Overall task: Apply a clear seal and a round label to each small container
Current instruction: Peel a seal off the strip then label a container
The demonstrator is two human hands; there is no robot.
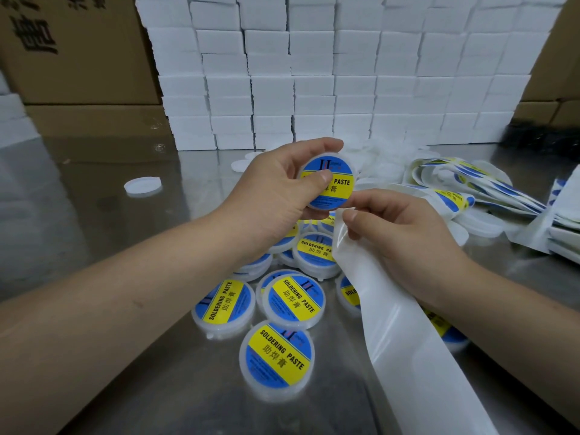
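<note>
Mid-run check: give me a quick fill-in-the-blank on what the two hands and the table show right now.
1. The left hand holds a container whose label ends in the word ____.
2. The right hand pinches the top end of a long ____ strip.
3. A lone lid lies on the table to the ____ of the left hand.
Missing words: PASTE; white; left.

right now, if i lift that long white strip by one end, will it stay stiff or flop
Probably floppy: the white strip curves and drapes from where the right hand pinches its end. Its glossy sheen suggests it could slide between fingers. It looks thin, so likely very light.
</note>
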